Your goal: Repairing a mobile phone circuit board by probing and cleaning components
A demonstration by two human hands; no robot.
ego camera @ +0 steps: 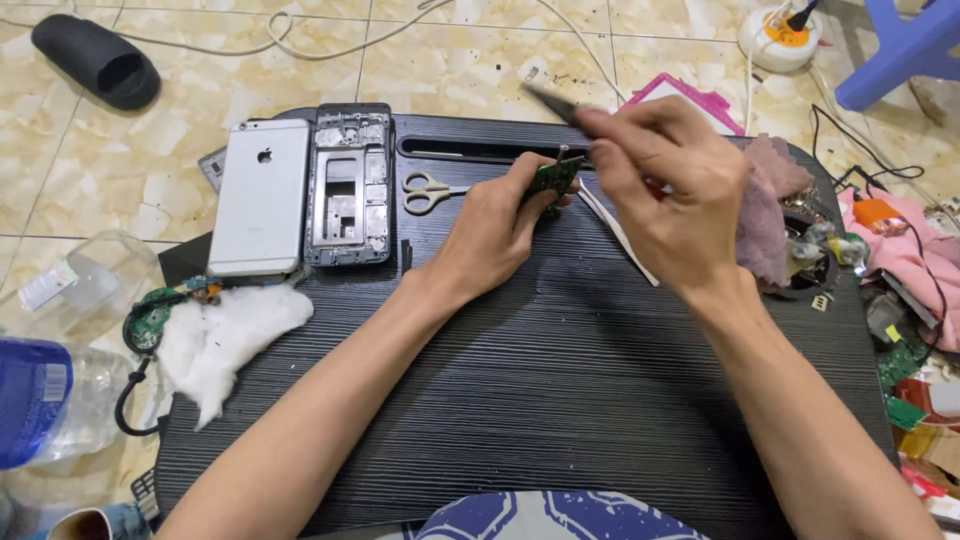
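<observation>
Left hand [495, 225] pinches the small green circuit board [553, 178] upright at twelve o'clock on the black lap desk [560, 390], steadying it while the right hand [665, 195], fingers closed around dark tweezers [550, 102], probes its top edge.

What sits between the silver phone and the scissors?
Head view: an open phone frame lies between the silver phone and the scissors, touching the phone's edge.

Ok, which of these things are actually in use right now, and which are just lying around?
In use:
left hand holding a small green circuit board
right hand holding a thin dark tool at the board
black lap table

Lying about:
silver phone
open phone frame
scissors
cotton wad
black slipper
plastic bottle
</observation>
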